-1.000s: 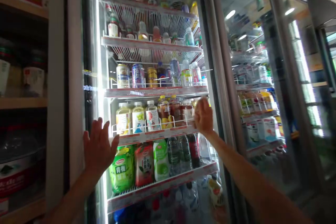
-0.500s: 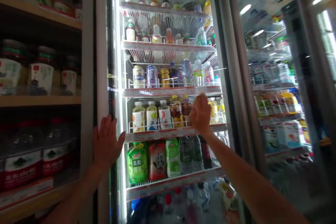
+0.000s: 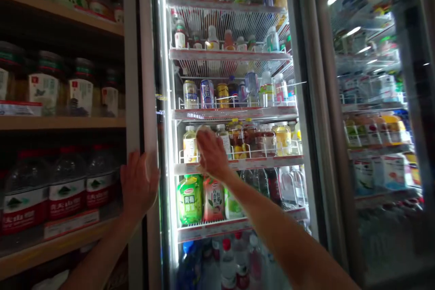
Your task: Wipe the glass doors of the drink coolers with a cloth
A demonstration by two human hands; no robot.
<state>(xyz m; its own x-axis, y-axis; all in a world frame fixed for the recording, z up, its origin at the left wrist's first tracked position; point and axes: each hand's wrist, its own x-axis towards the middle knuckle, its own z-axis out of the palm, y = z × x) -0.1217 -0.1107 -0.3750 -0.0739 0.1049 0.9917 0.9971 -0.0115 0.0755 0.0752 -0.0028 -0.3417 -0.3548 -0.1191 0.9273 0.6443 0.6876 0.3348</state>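
Note:
My left hand (image 3: 138,183) lies against the upright metal door frame (image 3: 149,99) at the left of a lit drinks fridge, fingers stretched out and holding nothing visible. In front of the fourth shelf my right hand (image 3: 212,152) is raised, blurred by motion, its fingers looking stretched out. Whether it touches glass or a bottle I cannot tell. It partly hides the row of bottles there. Beside it stand a pale yellow bottle (image 3: 189,144) and a clear labelled bottle (image 3: 223,138). Below are a green bottle (image 3: 190,199) and a red bottle (image 3: 214,201).
Wooden shelves (image 3: 64,122) with jars and large red-labelled water bottles (image 3: 67,195) stand at the left. Cans (image 3: 207,94) and bottles fill the fridge's wire shelves. A thick metal upright (image 3: 326,113) separates it from another glass-fronted fridge (image 3: 377,235) at the right.
My right hand has swept left along the fourth shelf, from the middle-right bottles to the left ones. My left hand stays at the door frame. The view has shifted slightly left.

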